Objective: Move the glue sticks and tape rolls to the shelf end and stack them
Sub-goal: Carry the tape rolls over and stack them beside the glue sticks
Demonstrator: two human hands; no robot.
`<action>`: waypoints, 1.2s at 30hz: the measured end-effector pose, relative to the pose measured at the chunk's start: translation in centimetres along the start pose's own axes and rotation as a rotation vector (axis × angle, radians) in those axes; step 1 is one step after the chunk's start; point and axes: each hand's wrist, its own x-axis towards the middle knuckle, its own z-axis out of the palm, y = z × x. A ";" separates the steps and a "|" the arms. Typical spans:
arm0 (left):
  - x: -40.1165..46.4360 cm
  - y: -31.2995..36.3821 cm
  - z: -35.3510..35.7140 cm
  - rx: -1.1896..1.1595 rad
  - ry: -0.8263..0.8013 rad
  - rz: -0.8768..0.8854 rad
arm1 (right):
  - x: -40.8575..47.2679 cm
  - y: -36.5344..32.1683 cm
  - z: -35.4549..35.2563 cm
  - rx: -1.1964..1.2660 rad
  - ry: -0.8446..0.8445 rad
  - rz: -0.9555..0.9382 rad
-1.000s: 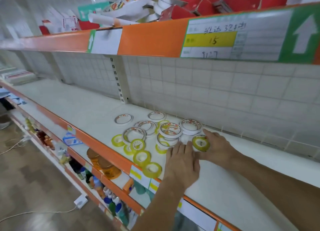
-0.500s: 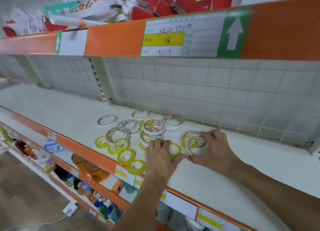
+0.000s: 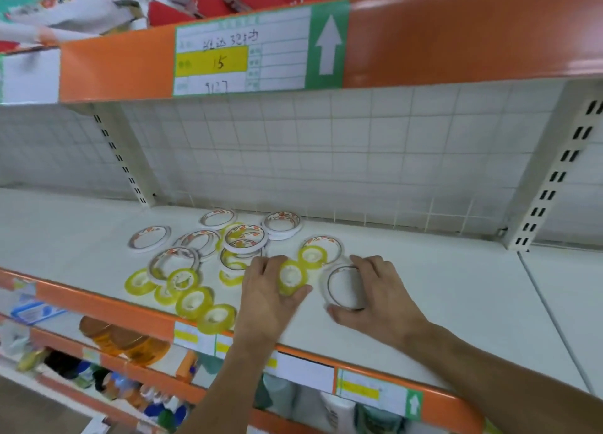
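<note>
Head view, the only one. Both hands lay on the white shelf (image 3: 440,303), forearms coming in from the bottom edge.

Left hand (image 3: 267,293): curled around a yellow roll (image 3: 291,276), thumb at its right side, fingers over its left edge. The roll looked tilted on the shelf surface; whether it was lifted clear could not be told.

Right hand (image 3: 375,293): fingers spread over the far rim of a clear roll (image 3: 344,287) lying flat, thumb at the near rim. A loose, wide hold. The roll's pale body was hard to separate from the shelf; mainly its dark inner ring showed.

Just behind these, a second yellow roll (image 3: 312,257) leaned on a white roll (image 3: 326,243) with red print.

Remaining tape rolls (image 3: 202,254) sat in a loose scatter to the left, some overlapping; several were partly covered by others, so no count was taken. Four or five small yellow ones lay near the orange front lip (image 3: 107,309).

Upper shelf held a price label (image 3: 241,49) reading "15"; other writing was illegible. Red boxes (image 3: 208,0) above were cut off by the top edge and blurred. Goods on the lower shelf were blurred. No glue sticks could be made out.
</note>
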 end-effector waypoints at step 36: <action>-4.5 27.1 6.9 -0.071 -0.783 0.616 | -19.3 9.8 -20.5 -0.316 -0.006 0.708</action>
